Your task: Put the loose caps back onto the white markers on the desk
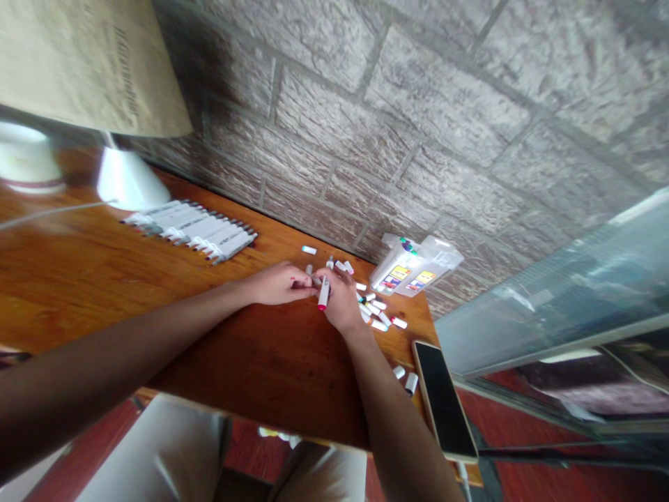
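Over the middle of the wooden table, my right hand (342, 300) is closed around a white marker (323, 294) whose red end points toward me. My left hand (282, 284) meets it from the left, thumb and fingers pinched together beside the marker. A small pale piece (309, 269) shows at the left fingertips; I cannot tell whether it is held there or lies behind. Loose white marker caps (377, 305) with coloured ends are scattered just right of my right hand. A row of grey-white markers (201, 229) lies side by side on the left.
A clear plastic case (412, 268) with yellow labels stands by the brick wall. A phone (444, 397) with a cable lies at the table's right edge, near two loose caps (411, 383). A lamp (128, 178) and a white cup (28, 160) stand at the left.
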The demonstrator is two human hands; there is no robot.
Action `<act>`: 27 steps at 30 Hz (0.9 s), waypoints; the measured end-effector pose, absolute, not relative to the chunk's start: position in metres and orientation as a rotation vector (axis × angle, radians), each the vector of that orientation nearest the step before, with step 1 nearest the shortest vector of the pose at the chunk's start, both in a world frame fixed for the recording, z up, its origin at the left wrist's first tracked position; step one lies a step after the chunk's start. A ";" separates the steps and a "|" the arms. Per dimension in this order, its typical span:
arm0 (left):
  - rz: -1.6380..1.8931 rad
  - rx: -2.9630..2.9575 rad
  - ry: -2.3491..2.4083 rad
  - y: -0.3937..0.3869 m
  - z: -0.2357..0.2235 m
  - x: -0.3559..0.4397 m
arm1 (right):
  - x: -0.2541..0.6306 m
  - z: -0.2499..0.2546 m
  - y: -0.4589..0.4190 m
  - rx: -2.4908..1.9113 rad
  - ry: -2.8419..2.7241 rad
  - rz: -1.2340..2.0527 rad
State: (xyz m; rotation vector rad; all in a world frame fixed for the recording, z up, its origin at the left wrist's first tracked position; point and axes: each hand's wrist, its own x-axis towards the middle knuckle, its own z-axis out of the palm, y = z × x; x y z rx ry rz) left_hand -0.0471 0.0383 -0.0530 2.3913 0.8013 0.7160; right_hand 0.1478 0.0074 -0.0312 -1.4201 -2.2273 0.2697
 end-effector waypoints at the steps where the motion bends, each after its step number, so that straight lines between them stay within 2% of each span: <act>1: 0.722 2.386 0.791 0.038 -0.053 -0.047 | 0.148 -0.032 0.008 -1.406 -2.211 0.274; 9: 0.835 2.135 0.842 0.034 -0.044 -0.043 | 0.145 -0.023 -0.003 -1.281 -1.866 0.226; 15: 0.872 1.857 0.900 0.035 -0.046 -0.039 | 0.138 -0.022 -0.009 -1.162 -1.883 0.274; 22: 0.920 1.855 0.909 0.030 -0.037 -0.041 | 0.142 -0.024 -0.007 -1.126 -1.720 0.483; 27: 0.867 2.131 0.891 0.028 -0.040 -0.042 | 0.146 -0.029 -0.005 -1.142 -1.720 0.591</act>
